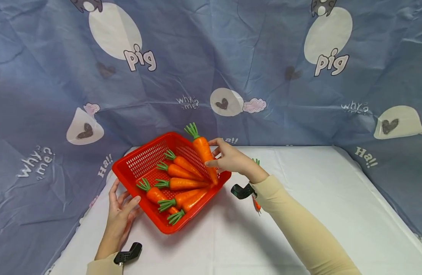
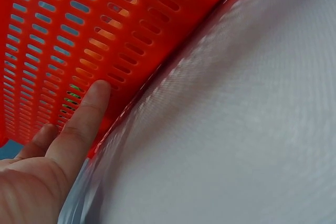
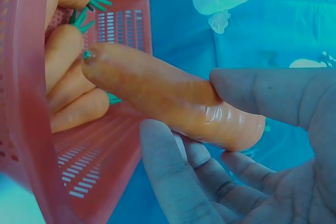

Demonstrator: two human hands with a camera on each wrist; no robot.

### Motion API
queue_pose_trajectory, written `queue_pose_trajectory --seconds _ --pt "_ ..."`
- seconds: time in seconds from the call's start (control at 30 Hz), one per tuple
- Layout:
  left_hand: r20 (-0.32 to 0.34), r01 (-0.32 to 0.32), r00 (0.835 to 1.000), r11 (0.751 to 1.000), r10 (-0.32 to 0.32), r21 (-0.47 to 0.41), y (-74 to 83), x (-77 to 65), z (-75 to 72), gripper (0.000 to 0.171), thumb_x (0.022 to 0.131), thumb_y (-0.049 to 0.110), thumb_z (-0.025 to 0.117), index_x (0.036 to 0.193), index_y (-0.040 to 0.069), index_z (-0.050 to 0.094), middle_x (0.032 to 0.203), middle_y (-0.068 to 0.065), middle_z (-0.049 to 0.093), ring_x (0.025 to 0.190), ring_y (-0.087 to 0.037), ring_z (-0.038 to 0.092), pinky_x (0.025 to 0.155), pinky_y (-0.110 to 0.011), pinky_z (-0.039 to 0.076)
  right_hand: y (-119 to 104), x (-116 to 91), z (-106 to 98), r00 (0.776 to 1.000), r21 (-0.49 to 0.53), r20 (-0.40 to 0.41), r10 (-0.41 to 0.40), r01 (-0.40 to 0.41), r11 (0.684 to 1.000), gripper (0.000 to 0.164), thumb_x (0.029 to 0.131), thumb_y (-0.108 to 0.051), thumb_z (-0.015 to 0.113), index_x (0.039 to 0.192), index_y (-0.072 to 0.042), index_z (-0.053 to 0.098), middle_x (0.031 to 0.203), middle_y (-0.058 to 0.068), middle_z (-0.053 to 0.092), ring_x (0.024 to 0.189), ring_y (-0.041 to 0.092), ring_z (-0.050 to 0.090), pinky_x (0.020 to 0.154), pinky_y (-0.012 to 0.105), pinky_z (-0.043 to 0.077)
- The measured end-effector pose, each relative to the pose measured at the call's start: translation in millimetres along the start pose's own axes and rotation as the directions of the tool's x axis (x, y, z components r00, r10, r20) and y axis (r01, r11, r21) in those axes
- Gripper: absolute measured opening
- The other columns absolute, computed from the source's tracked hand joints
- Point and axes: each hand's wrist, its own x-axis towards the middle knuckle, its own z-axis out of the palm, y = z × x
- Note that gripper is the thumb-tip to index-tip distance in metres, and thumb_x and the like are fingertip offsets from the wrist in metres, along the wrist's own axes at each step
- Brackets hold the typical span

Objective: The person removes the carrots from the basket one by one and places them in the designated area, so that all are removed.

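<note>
A red plastic basket (image 1: 197,208) with slotted walls stands on the white cloth, and several orange carrots (image 1: 187,184) with green tops lie inside it. My right hand (image 1: 229,156) pinches another carrot (image 1: 202,149) between thumb and fingers over the basket's right side. That carrot has its green top up and its narrow end down among the tips of the others. In the right wrist view the thumb lies on one side of the carrot (image 3: 168,93), the fingers on the other. At the basket's left corner, my left hand (image 1: 119,217) touches the outer wall with extended fingers (image 2: 86,116).
A thin orange-red tip (image 1: 256,205) and a bit of green (image 1: 256,161) show on either side of my right wrist, which hides what lies between. White cloth (image 1: 310,191) covers the table. A blue printed curtain (image 1: 273,126) hangs behind it.
</note>
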Motion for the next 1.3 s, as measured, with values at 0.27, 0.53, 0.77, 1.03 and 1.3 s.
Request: queue_pose_trajectory --seconds 0.27,0.53,0.77,1.03,1.3 --pt "-0.007 0.018 1.000 1.000 -0.018 -0.006 1.3 0.3 0.9 0.094 0.105 0.014 0.067 0.167 0.050 0.006 0.144 0.007 0.044 0.121 -0.004 0.062 0.085 -0.026 0.066 9 -8 -8 0.999 0.040 -0.027 0.045 -0.044 0.998 0.071 0.097 -0.011 0.079 0.156 -0.008 0.039 0.127 0.021 0.056 0.091 0.025 0.068 0.083 0.039 0.068" --pt "-0.006 -0.007 1.000 1.000 0.007 -0.006 3.4 -0.7 1.3 0.092 0.105 0.013 0.066 0.167 0.049 0.008 0.145 0.005 0.044 0.123 -0.005 0.060 0.084 -0.025 0.066 12 -12 -14 0.996 0.040 -0.046 0.074 -0.073 0.997 0.070 0.097 -0.011 0.079 0.155 -0.007 0.040 0.127 0.022 0.058 0.088 0.026 0.070 0.081 0.041 0.068" --pt "-0.010 -0.002 1.000 1.000 0.002 -0.009 2.0 -0.7 2.8 0.092 0.105 0.013 0.066 0.167 0.049 0.008 0.144 0.006 0.044 0.124 -0.006 0.059 0.084 -0.025 0.066 17 -17 -19 0.995 0.062 -0.050 0.088 -0.085 0.994 0.070 0.098 -0.010 0.077 0.156 -0.006 0.038 0.125 0.022 0.056 0.093 0.028 0.069 0.082 0.043 0.069" --pt "-0.004 0.012 1.000 1.000 -0.012 -0.006 0.8 0.4 1.5 0.094 0.105 0.014 0.066 0.167 0.051 0.007 0.143 0.008 0.044 0.125 -0.007 0.057 0.084 -0.025 0.066 26 -22 -35 0.991 0.084 -0.082 0.105 -0.098 0.992 0.071 0.098 -0.012 0.076 0.158 -0.007 0.037 0.124 0.019 0.054 0.100 0.028 0.067 0.087 0.045 0.068" --pt "-0.006 0.008 1.000 1.000 -0.009 -0.015 0.7 0.6 1.0 0.093 0.105 0.013 0.066 0.167 0.050 0.007 0.143 0.007 0.044 0.122 -0.006 0.060 0.084 -0.026 0.066 33 -27 -51 0.986 0.090 -0.104 0.127 -0.118 0.989 0.072 0.100 -0.013 0.075 0.159 -0.006 0.034 0.122 0.017 0.052 0.099 0.025 0.066 0.088 0.042 0.068"
